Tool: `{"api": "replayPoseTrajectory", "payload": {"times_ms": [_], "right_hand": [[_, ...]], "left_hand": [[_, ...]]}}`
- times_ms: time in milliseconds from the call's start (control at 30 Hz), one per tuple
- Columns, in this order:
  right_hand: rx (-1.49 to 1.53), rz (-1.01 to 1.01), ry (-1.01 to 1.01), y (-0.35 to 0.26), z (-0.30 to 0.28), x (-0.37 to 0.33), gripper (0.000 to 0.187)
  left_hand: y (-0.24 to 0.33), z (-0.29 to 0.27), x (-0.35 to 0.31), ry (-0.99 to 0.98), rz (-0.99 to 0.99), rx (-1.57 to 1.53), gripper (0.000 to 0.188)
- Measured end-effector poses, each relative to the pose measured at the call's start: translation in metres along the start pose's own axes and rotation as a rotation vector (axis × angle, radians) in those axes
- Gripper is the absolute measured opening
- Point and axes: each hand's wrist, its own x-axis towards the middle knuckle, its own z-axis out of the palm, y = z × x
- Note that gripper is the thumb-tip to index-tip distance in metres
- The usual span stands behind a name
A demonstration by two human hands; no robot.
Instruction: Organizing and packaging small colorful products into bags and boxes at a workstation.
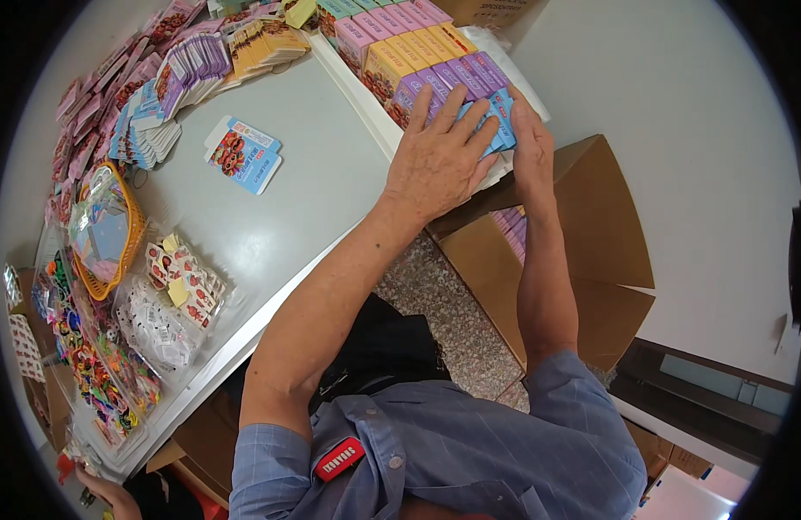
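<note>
Small cartons stand in rows by colour at the table's far right: pink cartons [366, 36], yellow cartons [400, 56], purple cartons [461, 78] and, nearest, light blue cartons [502, 121]. My left hand [437, 160] lies over the near rows with its fingers spread, fingertips on the purple and blue cartons. Against the right end of the blue row rests my right hand [530, 143], its fingers stretched out. The blue cartons are partly hidden between the two hands. A flat, unfolded blue carton [247, 156] lies on the tabletop left of my left forearm.
An open cardboard box [591, 208] with cartons inside stands below the table's right edge. Bundles of flat cartons [192, 74] line the far left. A yellow basket [132, 217], sticker sheets [188, 282] and a tray of colourful small pieces [97, 355] sit left. Another person's hand [106, 490] shows lower left.
</note>
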Motion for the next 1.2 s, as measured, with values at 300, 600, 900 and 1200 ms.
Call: {"api": "replayPoseTrajectory", "payload": {"times_ms": [300, 600, 900, 1200], "right_hand": [[0.426, 0.263, 0.262, -0.003, 0.028, 0.005, 0.051], [0.347, 0.437, 0.02, -0.002, -0.015, 0.03, 0.062], [0.275, 0.482, -0.147, -0.006, -0.01, 0.053, 0.045], [0.306, 0.547, -0.217, -0.009, -0.005, 0.051, 0.045]], "left_hand": [[0.0, -0.008, 0.002, -0.108, -0.021, -0.009, 0.046], [-0.003, -0.009, 0.0, -0.107, 0.002, -0.035, 0.044], [-0.002, -0.006, 0.001, -0.106, -0.011, -0.061, 0.046], [-0.005, -0.009, 0.002, -0.107, -0.021, -0.082, 0.047]]}}
